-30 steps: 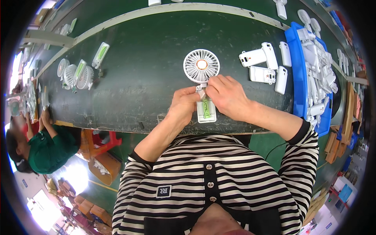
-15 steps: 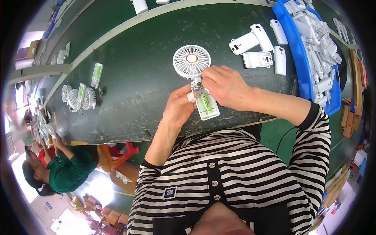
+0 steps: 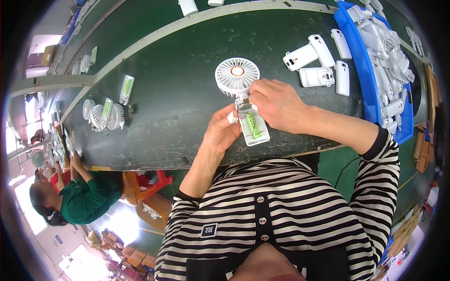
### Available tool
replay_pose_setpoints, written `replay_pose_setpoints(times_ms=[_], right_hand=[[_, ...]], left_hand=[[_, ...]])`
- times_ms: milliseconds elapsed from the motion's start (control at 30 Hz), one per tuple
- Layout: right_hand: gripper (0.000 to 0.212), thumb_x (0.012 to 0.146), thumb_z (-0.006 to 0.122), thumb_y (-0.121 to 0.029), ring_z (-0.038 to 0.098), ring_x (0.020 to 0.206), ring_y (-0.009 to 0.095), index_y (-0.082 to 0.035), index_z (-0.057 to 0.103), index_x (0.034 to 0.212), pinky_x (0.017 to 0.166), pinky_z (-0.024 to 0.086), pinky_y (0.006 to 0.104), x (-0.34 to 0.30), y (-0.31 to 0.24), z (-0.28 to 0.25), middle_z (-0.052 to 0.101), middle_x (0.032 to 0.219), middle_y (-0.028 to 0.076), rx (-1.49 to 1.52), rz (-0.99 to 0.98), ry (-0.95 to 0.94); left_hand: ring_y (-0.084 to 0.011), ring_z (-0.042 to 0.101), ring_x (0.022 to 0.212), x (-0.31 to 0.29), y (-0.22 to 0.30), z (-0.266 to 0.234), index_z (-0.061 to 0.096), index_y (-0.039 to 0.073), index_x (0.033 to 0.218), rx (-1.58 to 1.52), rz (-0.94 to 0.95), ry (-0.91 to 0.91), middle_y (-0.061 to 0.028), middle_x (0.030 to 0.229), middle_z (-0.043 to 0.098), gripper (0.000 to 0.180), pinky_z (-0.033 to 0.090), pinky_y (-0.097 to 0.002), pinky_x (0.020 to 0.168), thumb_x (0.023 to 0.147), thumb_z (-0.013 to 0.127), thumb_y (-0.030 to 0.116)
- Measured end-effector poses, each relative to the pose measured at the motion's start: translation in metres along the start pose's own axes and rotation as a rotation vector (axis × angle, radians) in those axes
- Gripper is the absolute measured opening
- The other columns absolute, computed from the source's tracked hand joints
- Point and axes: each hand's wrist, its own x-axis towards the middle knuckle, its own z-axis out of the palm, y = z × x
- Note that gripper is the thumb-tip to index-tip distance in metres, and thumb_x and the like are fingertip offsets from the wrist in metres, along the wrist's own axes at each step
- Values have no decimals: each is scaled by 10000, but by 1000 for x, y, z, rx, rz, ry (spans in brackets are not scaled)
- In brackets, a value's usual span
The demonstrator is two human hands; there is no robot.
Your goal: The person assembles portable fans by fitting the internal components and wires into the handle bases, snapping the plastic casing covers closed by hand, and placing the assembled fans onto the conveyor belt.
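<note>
A white handheld fan (image 3: 237, 77) lies with its round grille pointing away from me and its handle shell (image 3: 262, 136) open. Inside the handle sits a green battery (image 3: 253, 126) with thin wires, below a small circuit board near the neck. My left hand (image 3: 221, 129) is closed on the handle's left side, a small white piece between thumb and fingers. From the right, my right hand (image 3: 277, 105) pinches the fan at its neck beside the circuit board. Its curled fingers hide what exactly they grip.
White handle shells (image 3: 316, 77) lie on the green table (image 3: 173, 93) at the right. Beyond them stands a blue bin (image 3: 370, 100) heaped with white parts. More fans (image 3: 105, 116) with green batteries rest at the left. A co-worker in green (image 3: 89, 199) sits at the far left.
The whole view has shifted a little, with the scene sliding right. Both hands stay at the fan. The green battery now shows more fully in the handle, lying straighter.
</note>
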Motion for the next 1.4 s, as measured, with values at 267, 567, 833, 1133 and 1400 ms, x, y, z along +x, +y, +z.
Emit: replay_pose_setpoints(times_ms=[267, 567, 833, 1133, 1400], right_hand=[[134, 640, 570, -28, 522, 733, 224, -25, 491, 747, 590, 416, 336, -1, 1, 6, 478, 812, 71, -15, -5, -35], [118, 620, 569, -98, 525, 768, 206, -25, 542, 709, 642, 417, 325, -2, 2, 18, 496, 822, 79, -171, -118, -74], [122, 621, 574, -61, 517, 720, 210, -22, 521, 723, 635, 403, 317, -3, 9, 21, 485, 783, 71, -93, -112, -19], [105, 638, 581, -73, 526, 722, 207, -41, 519, 717, 644, 402, 321, -4, 8, 23, 496, 779, 59, -69, -83, -6], [544, 681, 640, -178, 531, 880, 308, 2, 419, 1144, 724, 447, 382, -9, -19, 25, 496, 998, 147, 215, 347, 115]], left_hand=[[-166, 606, 804, 1, 12, 19, 531, -74, 1084, 166, -72, 163, -113, 962, 605, 310, 521, -310, 729, 784, 519, 0], [-195, 582, 852, 8, 10, 28, 499, -94, 1059, 429, -133, 340, -113, 945, 571, 348, 491, -325, 774, 723, 426, -40], [-177, 609, 801, 10, 17, 24, 506, -40, 1076, 183, -173, 294, -96, 930, 590, 274, 528, -322, 734, 828, 514, 74], [-163, 608, 807, 10, 9, 15, 542, -48, 1038, 298, -126, 319, -88, 930, 602, 227, 528, -319, 724, 858, 544, 91], [-120, 594, 760, 9, 7, 14, 589, -25, 996, 334, 158, 341, -62, 888, 627, 190, 497, -267, 660, 821, 587, 49]])
